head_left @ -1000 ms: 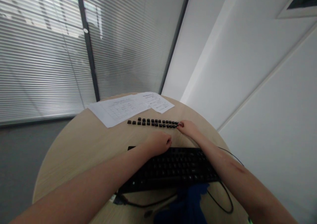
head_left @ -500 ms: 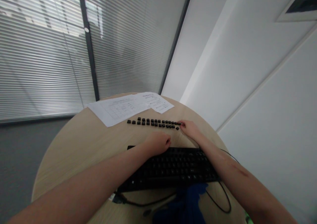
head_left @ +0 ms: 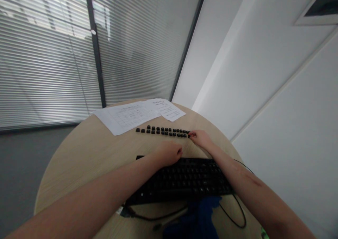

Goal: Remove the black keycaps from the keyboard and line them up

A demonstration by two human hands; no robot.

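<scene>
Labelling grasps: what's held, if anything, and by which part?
Right grip: at the rightmost near-row keycap; whether it's held, or where, can't be told. Left grip: curled; any contents hidden.

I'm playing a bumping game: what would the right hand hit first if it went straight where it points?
The right hand would probably hit the black keycaps at the right end of their rows; its height is hard to tell.
</scene>
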